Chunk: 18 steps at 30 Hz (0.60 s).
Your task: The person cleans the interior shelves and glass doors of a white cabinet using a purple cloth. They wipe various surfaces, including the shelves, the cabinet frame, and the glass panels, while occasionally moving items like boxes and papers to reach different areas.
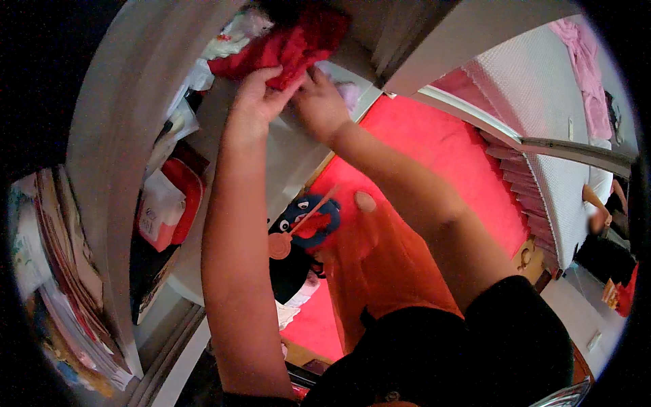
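A red cloth [295, 43], bunched and partly in shadow, is at the top of the head view, at a cupboard shelf. My left hand [257, 94] grips its near edge, with the thumb over the fabric. My right hand [323, 102] is at the cloth's lower right edge; its fingertips are partly hidden, and whether they pinch the cloth is unclear. White plastic bags [231, 38] lie left of the cloth. A pale lilac bundle [348, 94] is just beyond my right hand.
On the left are shelves with a red container [190, 203] and stacked papers [76, 264]. A blue toy-faced item [320, 219] and a pinkish round-headed paddle [279, 245] are below, over the pink-red floor covering [432, 147]. A bed [539, 86] and another person [600, 198] are at right.
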### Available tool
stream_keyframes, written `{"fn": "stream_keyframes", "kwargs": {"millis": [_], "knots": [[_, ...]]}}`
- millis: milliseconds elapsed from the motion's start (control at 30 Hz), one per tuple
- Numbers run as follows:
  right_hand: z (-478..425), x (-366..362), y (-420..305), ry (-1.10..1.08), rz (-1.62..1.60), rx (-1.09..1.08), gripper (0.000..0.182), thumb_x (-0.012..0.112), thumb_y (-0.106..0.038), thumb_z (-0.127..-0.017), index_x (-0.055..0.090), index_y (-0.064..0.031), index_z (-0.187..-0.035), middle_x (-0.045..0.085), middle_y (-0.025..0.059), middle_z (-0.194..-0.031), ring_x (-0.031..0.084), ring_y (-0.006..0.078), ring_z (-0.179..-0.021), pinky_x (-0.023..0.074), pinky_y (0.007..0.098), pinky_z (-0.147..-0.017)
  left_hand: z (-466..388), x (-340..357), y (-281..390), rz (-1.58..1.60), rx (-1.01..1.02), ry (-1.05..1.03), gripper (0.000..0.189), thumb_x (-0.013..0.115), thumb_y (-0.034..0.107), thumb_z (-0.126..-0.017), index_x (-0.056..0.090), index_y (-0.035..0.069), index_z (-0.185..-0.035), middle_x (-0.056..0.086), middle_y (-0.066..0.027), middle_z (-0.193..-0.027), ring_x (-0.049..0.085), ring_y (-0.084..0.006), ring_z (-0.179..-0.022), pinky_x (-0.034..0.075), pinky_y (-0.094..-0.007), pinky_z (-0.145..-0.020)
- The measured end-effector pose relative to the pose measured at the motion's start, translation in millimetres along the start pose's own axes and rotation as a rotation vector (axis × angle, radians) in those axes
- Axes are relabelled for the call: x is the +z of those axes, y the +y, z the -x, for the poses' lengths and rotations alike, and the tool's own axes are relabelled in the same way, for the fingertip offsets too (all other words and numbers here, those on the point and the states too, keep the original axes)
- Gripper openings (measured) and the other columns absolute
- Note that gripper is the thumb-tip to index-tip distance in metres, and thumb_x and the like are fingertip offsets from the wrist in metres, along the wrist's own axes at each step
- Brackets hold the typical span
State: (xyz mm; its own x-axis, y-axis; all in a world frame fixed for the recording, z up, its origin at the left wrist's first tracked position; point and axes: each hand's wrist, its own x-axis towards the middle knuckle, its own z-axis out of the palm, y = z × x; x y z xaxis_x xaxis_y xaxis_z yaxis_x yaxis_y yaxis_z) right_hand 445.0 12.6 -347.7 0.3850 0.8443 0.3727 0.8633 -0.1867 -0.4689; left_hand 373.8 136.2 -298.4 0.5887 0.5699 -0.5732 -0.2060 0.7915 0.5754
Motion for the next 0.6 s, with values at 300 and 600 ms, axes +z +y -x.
{"fn": "stream_keyframes", "kwargs": {"millis": [300, 600], "knots": [[15.4, -28.3, 69.3, -0.198, 0.265, 0.128, 0.042, 0.056, -0.021, -0.092, 0.059, -0.008, -0.131, 0.057, 0.0163, -0.13, 0.059, 0.0381, -0.112, 0.0537, 0.0472, -0.091, 44.0, -39.1, -34.5, -0.572, 0.178, 0.256, 0.046, 0.067, 0.026, -0.098, 0.053, -0.002, -0.132, 0.065, -0.0146, -0.123, 0.062, -0.0303, -0.117, 0.055, -0.0448, -0.096], [91.9, -24.1, 7.3, -0.122, 0.19, 0.0, 0.045, 0.054, -0.017, -0.089, 0.059, -0.0069, -0.133, 0.044, 0.0225, -0.146, 0.042, 0.0445, -0.134, 0.0479, 0.0492, -0.105, 179.1, -127.8, -99.9, -1.516, 1.017, 0.444, 0.028, 0.058, 0.004, -0.092, 0.065, 0.001, -0.119, 0.062, -0.0181, -0.128, 0.057, -0.0389, -0.12, 0.046, -0.0471, -0.102]]}}
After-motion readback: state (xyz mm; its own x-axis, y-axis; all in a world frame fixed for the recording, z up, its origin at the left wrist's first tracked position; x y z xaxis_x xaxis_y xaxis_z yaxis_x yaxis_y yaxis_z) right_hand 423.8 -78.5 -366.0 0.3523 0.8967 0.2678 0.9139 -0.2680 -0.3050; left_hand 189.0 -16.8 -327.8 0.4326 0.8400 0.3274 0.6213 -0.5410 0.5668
